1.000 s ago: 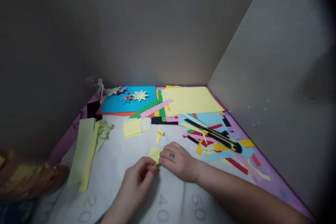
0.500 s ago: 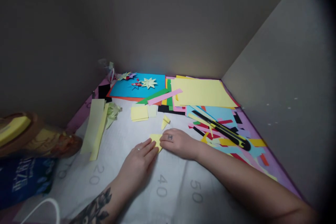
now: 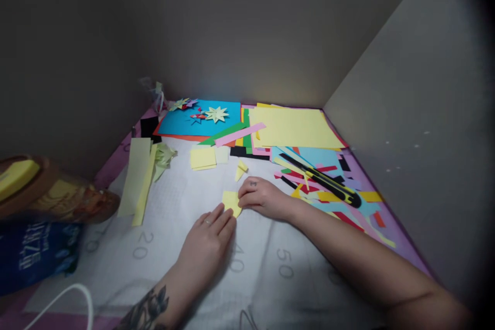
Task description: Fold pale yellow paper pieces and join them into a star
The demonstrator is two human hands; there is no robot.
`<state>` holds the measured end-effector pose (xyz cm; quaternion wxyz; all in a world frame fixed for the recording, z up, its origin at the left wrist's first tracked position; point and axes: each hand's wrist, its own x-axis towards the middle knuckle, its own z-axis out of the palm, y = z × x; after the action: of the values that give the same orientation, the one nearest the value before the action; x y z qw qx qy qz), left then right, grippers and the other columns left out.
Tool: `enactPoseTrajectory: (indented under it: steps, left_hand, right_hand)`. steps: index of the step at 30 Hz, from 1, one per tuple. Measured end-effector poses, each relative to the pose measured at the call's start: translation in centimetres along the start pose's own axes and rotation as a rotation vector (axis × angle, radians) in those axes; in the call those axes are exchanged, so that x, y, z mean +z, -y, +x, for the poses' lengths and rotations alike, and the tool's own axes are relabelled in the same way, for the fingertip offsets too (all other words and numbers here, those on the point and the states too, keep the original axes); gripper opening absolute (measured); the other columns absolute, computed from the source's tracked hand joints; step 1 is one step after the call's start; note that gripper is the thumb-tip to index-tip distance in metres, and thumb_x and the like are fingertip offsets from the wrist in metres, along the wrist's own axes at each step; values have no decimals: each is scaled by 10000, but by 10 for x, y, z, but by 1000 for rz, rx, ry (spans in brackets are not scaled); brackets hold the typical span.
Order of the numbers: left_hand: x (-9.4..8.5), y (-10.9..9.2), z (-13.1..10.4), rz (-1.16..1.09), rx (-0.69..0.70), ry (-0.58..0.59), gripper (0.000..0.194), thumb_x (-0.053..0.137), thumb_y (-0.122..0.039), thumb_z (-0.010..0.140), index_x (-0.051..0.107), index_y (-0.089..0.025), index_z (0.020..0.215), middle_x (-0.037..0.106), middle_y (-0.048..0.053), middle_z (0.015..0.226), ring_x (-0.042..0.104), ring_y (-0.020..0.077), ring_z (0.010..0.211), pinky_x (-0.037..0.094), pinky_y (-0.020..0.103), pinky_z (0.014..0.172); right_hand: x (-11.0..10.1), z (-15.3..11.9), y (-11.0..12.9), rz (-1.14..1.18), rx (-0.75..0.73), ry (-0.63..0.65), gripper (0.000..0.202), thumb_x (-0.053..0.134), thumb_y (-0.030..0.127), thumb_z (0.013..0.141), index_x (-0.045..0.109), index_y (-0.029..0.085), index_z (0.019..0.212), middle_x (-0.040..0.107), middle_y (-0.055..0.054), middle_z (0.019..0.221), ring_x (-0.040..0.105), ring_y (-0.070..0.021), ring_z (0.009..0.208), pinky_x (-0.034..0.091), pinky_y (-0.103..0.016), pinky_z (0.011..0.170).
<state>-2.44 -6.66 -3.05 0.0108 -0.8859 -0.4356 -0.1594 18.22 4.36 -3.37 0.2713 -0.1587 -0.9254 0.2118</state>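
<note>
A small yellow paper piece (image 3: 231, 200) lies on the white cloth between my hands. From the lower left, my left hand (image 3: 211, 234) presses its fingertips on the paper's lower edge, fingers close together. My right hand (image 3: 263, 198) pinches the paper's right edge with closed fingers. Just beyond them sits a small folded yellow piece (image 3: 241, 169). Farther back are a stack of yellow squares (image 3: 203, 158) and a pale square (image 3: 221, 154) beside it.
A black and yellow cutter (image 3: 328, 185) rests on coloured strips (image 3: 348, 221) at right. Large yellow sheets (image 3: 296, 129) and a blue sheet (image 3: 174, 122) with paper stars (image 3: 217, 114) lie at the back. At left are pale strips (image 3: 135, 175), a jar (image 3: 58, 191) and a blue bag (image 3: 42, 252).
The view has shifted slightly. My left fingertips have moved lower on the yellow paper, so more of it shows. My right hand still grips its right edge, with the fingers more bent.
</note>
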Motion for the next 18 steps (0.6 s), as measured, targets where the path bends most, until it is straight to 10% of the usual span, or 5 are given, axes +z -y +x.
enactPoseTrajectory:
  steps: [18]
  left_hand:
    - [-3, -8, 5, -84, -19, -48, 248, 462, -116, 877, 640, -78, 1044, 703, 125, 1012, 630, 263, 958, 565, 416, 782]
  right_hand:
    - [8, 20, 13, -14, 379, 71, 154, 537, 54, 710, 608, 170, 637, 579, -11, 696, 507, -154, 714, 392, -289, 742]
